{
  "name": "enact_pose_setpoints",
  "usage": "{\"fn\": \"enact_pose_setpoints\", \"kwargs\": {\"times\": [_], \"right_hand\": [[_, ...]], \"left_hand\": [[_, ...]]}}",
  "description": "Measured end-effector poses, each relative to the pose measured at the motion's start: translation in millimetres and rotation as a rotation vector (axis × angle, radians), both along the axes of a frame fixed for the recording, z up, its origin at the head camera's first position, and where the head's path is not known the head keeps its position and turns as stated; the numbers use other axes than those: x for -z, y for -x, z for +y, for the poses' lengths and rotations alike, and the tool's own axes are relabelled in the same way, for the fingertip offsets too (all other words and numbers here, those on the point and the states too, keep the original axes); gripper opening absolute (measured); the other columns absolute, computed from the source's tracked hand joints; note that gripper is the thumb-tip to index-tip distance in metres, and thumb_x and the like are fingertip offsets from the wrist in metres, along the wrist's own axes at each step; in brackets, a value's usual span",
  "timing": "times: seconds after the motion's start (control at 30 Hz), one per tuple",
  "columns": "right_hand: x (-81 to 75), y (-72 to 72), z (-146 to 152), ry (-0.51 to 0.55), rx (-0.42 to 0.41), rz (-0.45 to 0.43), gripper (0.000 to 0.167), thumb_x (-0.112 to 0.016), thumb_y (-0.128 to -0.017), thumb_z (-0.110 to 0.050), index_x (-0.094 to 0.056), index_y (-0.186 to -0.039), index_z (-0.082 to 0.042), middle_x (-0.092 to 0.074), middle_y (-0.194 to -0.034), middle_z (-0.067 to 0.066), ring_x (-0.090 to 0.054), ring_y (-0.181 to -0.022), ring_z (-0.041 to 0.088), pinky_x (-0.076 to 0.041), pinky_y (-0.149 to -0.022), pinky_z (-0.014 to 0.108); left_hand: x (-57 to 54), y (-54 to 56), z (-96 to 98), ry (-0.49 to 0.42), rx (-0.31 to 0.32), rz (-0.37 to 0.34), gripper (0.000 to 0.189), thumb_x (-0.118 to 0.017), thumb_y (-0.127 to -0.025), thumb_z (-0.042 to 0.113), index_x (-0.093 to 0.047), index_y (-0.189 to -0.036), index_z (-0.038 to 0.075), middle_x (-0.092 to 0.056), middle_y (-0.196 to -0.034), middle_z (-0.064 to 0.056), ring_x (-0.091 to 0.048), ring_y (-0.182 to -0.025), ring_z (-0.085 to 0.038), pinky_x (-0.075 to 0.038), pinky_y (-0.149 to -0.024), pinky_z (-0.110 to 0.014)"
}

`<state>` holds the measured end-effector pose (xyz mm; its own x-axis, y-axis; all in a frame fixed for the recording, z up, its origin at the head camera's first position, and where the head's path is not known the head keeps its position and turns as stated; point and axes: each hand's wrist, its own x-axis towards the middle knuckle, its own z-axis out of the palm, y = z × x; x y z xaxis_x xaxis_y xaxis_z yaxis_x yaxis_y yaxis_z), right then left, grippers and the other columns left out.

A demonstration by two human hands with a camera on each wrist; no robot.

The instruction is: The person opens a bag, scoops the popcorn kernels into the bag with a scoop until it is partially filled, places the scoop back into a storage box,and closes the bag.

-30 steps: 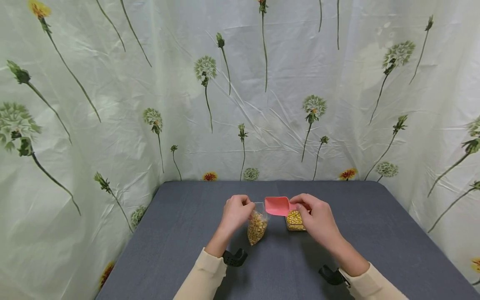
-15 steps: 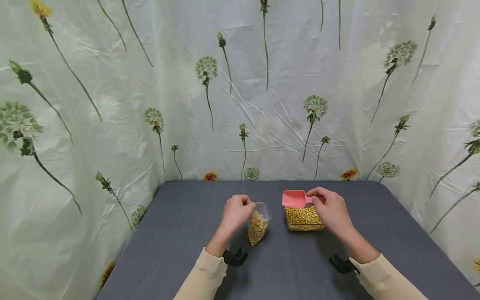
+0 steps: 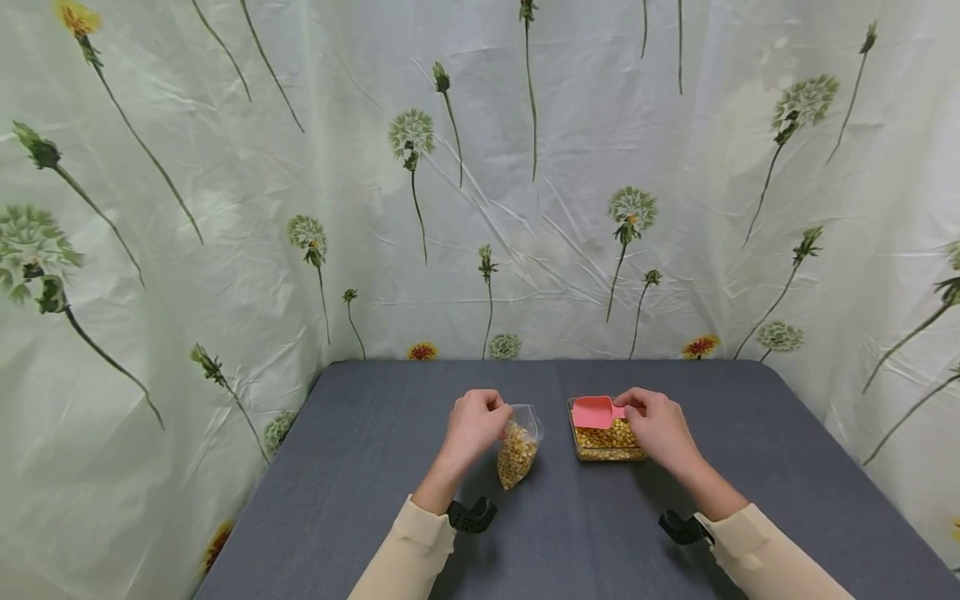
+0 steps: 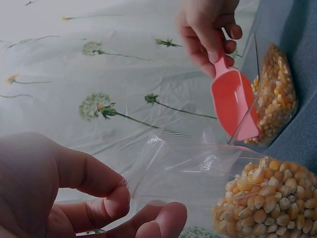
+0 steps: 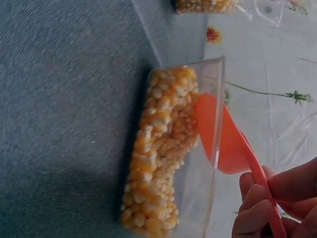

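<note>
My left hand (image 3: 474,423) pinches the top edge of a clear plastic bag (image 4: 267,198), whose lower part is filled with corn kernels. The bag's mouth gapes slightly near the fingertips. In my right hand (image 3: 660,427) is a pink scoop (image 3: 593,412), gripped by its handle between thumb and fingers. Its bowl, with no kernels visible in it, dips inside the rim of a clear rectangular container (image 5: 214,144). Loose corn kernels (image 5: 158,148) lie in that container, and the scoop's tip reaches down to them in the right wrist view.
A dark grey cloth covers the table (image 3: 390,467). Behind it hangs a pale curtain (image 3: 360,167) printed with dandelions. Each wrist carries a black strap mount (image 3: 472,515).
My right hand moved the scoop rightward from beside the bag to over the container, then lowered it inside. The left hand and bag stay nearly still.
</note>
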<state>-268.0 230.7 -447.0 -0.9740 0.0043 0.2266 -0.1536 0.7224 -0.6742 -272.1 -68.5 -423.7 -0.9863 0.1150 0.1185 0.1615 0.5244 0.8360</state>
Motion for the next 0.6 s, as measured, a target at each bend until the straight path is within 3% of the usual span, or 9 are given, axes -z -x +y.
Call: {"fn": "enact_pose_setpoints", "kwargs": {"times": [0.3,0.6], "right_hand": [[-0.2,-2.6,16,-0.084,0.058,0.020,0.025,-0.049,-0.093,-0.002,-0.072,-0.103,-0.002,-0.064,-0.079,0.007,-0.038,-0.047,0.016,-0.032,-0.045,0.032],[-3.1,-10.5,27,-0.233,0.141,0.050,0.027,-0.049,-0.089,-0.004,-0.072,-0.102,-0.004,-0.069,-0.087,0.012,-0.044,-0.050,0.019,-0.033,-0.044,0.034]], "left_hand": [[-1.5,-1.5,0.7,-0.004,-0.004,0.009,0.026,-0.058,-0.090,0.011,-0.061,-0.064,0.011,-0.061,-0.057,-0.002,-0.063,-0.056,-0.024,-0.041,-0.053,-0.034],[-2.5,-2.8,0.6,-0.006,0.006,0.002,0.027,-0.057,-0.091,0.012,-0.063,-0.065,0.011,-0.061,-0.058,-0.002,-0.059,-0.054,-0.022,-0.038,-0.051,-0.033]]}}
